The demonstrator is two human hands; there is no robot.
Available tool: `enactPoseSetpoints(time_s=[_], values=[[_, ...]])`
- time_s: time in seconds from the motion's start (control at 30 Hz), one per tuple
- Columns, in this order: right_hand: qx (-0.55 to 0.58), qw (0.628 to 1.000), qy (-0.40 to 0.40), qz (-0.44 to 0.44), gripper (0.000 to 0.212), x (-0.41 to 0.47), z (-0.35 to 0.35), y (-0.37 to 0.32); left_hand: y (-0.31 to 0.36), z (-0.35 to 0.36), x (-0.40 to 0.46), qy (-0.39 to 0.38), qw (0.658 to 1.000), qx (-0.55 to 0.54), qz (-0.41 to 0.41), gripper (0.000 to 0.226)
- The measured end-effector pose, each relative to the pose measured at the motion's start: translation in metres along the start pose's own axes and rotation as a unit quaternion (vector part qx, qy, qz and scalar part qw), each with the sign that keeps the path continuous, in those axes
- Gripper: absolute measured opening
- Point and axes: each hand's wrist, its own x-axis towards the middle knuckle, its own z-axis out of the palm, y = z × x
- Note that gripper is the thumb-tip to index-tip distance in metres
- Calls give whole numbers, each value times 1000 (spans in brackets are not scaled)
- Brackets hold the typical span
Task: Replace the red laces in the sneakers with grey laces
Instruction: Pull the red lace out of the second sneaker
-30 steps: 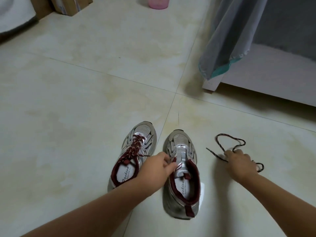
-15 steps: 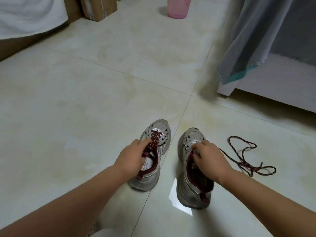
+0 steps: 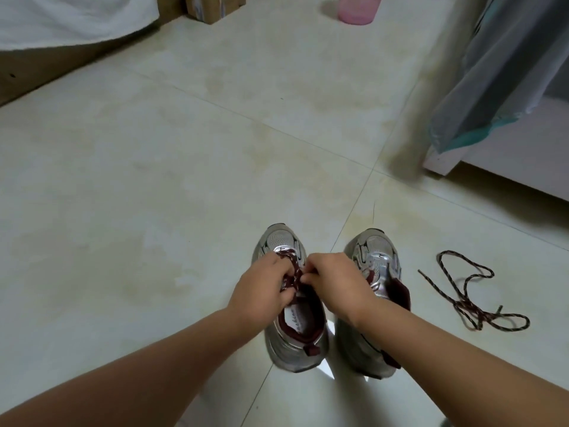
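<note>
Both hands, left (image 3: 261, 291) and right (image 3: 334, 285), pinching the soft, limp red lace (image 3: 291, 272) of the left sneaker (image 3: 295, 334) at six o'clock on the floor (image 3: 154, 195); best gripped near an eyelet, probably sliding out with light pulls; pulled lace (image 3: 471, 297) lying at four o'clock.

We see silver-grey sneakers (image 3: 288, 241) with maroon collars, dark red speckled laces (image 3: 291, 269), a pink cup (image 3: 357, 10), cream floor tiles (image 3: 154, 180).

Glossy tiled floor (image 3: 154, 180); mesh-toed, shiny grey sneakers (image 3: 374, 257); braided red lace (image 3: 471, 297); cardboard box (image 3: 212, 7).
</note>
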Motion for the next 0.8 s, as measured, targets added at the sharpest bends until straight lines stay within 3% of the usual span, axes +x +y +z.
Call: enactPoseSetpoints(time_s=[0.1,0.2,0.3,0.4,0.47,0.53,0.6,0.7,0.8], values=[[102,994,29,25,11,2,-6,7,0,4,0,11,999,-37,-5,19],[245,965,80,52,21,3,-19,5,2,4,3,18,998,-56,-10,15],[382,909,156,54,23,9,-44,-1,0,3,5,10,998,-67,-17,14],[504,827,248,23,24,19,-82,-7,-3,3,5,7,998,-66,-12,15],[525,812,255,-2,23,23,-94,-10,-4,4,7,11,998,-65,-8,15],[523,824,217,-1,22,24,-86,-15,-3,6,8,23,997,-76,-10,14],[468,869,160,33,18,27,-65,-13,-2,8,8,36,994,-99,-18,14],[257,963,31,71,30,29,-35,0,0,11,8,39,989,-134,-40,11],[72,993,-80,39,31,24,-15,4,1,12,9,37,986,-157,-49,10]])
